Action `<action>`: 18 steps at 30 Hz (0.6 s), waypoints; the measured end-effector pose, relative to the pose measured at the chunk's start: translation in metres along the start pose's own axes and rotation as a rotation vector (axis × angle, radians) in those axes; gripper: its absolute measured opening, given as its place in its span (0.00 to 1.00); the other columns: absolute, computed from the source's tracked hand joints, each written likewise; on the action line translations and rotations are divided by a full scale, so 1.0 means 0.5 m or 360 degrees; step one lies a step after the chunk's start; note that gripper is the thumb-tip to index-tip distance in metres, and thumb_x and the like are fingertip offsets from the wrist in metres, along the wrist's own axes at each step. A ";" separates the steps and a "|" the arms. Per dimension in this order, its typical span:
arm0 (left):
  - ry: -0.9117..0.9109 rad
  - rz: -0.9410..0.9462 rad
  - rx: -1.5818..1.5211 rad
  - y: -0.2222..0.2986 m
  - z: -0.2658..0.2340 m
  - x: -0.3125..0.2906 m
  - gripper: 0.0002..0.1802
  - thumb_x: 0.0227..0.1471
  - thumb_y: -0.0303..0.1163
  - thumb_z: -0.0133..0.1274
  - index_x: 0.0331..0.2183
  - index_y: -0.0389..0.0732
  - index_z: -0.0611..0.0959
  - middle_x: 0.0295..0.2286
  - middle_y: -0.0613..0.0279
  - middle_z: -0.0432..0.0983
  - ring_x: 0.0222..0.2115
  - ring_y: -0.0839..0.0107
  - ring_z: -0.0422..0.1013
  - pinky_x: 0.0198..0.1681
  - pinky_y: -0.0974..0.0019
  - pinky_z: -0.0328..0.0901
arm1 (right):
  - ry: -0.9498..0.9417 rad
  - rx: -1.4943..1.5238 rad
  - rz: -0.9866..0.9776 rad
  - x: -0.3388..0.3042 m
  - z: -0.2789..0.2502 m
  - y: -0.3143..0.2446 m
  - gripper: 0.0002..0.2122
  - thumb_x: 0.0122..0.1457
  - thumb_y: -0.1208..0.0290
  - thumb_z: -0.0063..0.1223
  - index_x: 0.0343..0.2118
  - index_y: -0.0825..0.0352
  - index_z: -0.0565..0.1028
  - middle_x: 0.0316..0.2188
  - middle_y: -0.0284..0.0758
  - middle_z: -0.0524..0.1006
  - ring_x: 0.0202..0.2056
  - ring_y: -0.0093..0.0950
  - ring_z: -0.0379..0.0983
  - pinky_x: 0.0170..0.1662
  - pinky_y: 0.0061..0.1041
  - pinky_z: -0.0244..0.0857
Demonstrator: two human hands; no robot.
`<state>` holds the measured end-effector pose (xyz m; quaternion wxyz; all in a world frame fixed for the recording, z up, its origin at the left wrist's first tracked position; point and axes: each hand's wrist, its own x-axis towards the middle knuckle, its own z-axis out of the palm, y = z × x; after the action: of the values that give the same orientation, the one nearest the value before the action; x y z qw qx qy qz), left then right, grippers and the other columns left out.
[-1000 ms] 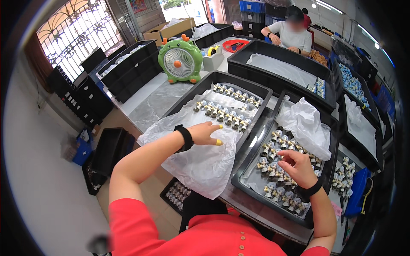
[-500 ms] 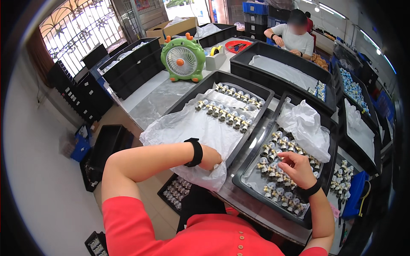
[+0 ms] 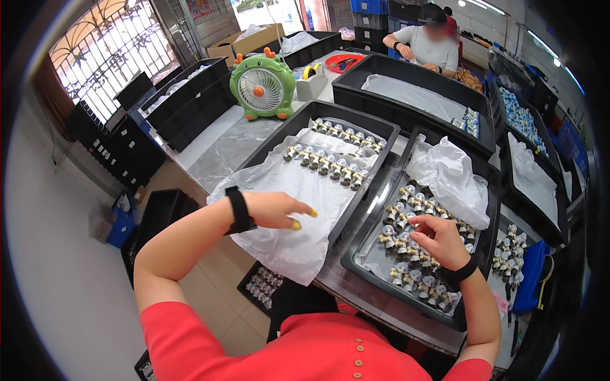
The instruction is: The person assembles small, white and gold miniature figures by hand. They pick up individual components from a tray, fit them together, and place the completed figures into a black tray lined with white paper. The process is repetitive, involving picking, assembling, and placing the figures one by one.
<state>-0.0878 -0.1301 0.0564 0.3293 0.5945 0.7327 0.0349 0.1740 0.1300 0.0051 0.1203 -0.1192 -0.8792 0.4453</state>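
Observation:
My left hand (image 3: pixel 274 209) hovers above the white lining paper (image 3: pixel 305 247) draped over the near end of the left black tray (image 3: pixel 383 149). Its fingers are stretched out and hold nothing; two fingertips look yellow. Rows of small figurines (image 3: pixel 325 164) with pale heads and dark bases stand on the paper's far part. Over the right black tray (image 3: pixel 381 290), my right hand (image 3: pixel 443 241) bends its thumb and forefinger toward each other among more figurines (image 3: pixel 416 253). Anything between those fingertips cannot be told apart from the figurines behind.
Crumpled white paper (image 3: pixel 448 174) covers the right tray's far end. A green fan (image 3: pixel 262 87) stands beyond the left tray. More black bins (image 3: pixel 413 117) line the table, with a blue box (image 3: pixel 532 276) at right. Across the table, a person (image 3: pixel 432 51) works.
My left hand has let go of the lining paper's near edge and moved up and left, its fingers opening. My right hand stays over the figurines. The whole view has shifted slightly.

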 end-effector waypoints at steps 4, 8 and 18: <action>0.0458 -0.0395 0.0198 -0.046 -0.008 -0.093 0.28 0.48 0.38 0.51 0.51 0.41 0.68 0.51 0.47 0.62 0.49 0.52 0.63 0.51 0.58 0.58 | -0.0035 0.0042 0.0041 -0.001 0.005 -0.003 0.12 0.49 0.73 0.57 0.37 0.71 0.75 0.20 0.31 0.74 0.21 0.16 0.68 0.27 0.17 0.64; 0.1103 -0.0841 0.0130 -0.106 0.047 -0.191 0.37 0.45 0.40 0.55 0.55 0.39 0.62 0.55 0.38 0.51 0.55 0.48 0.53 0.56 0.60 0.53 | -0.0051 0.0024 0.0055 0.000 0.010 -0.001 0.12 0.50 0.74 0.56 0.37 0.71 0.75 0.20 0.31 0.75 0.21 0.16 0.69 0.26 0.17 0.63; 0.1560 -0.0952 -0.1360 -0.179 0.115 -0.269 0.37 0.47 0.30 0.55 0.57 0.38 0.58 0.29 0.62 0.73 0.26 0.78 0.70 0.30 0.75 0.66 | -0.0336 -0.0050 -0.0070 -0.005 0.058 -0.027 0.11 0.49 0.74 0.57 0.36 0.68 0.76 0.22 0.34 0.75 0.24 0.23 0.71 0.29 0.21 0.65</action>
<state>-0.1236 -0.2960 0.0312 0.1619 0.1031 0.8502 0.4902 0.1655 0.0994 -0.0009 0.0348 -0.0540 -0.8964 0.4387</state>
